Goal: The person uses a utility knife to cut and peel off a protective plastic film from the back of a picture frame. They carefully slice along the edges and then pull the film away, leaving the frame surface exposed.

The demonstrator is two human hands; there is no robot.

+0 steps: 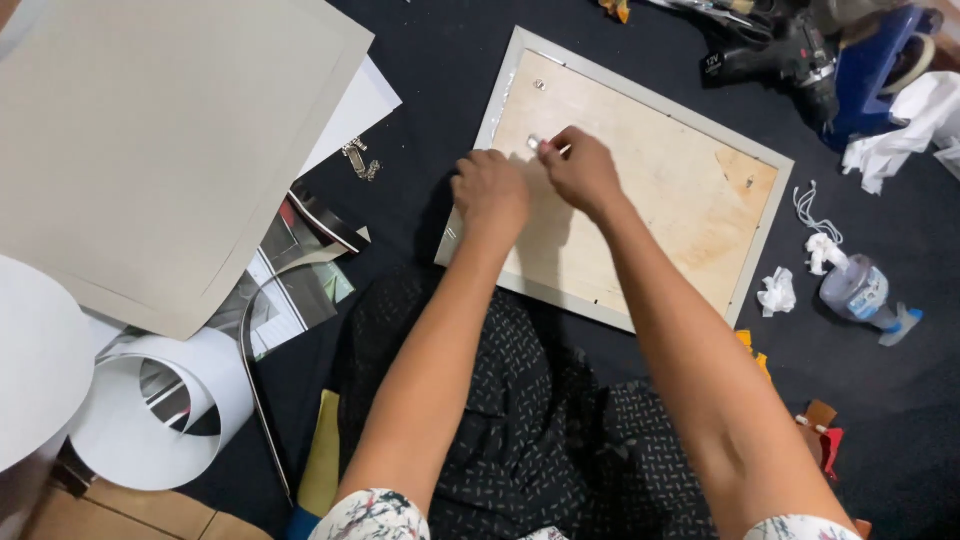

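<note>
While both hands pinch a small metal clip (534, 144) near the picture frame (765, 160) top-left corner, left hand (490, 190) w/ fingers curled beside right hand (583, 170), press the backing flat & go slow.

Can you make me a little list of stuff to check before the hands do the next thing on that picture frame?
1. Frame lying face down, flat on the dark cloth: ok.
2. Right hand pinching the small metal clip: ok.
3. Left hand steadying the wooden backing: ok.
4. Clip fully seated: cannot tell.
5. Spare metal bits within reach: ok.
6. Drill away from the hands: ok.
</note>
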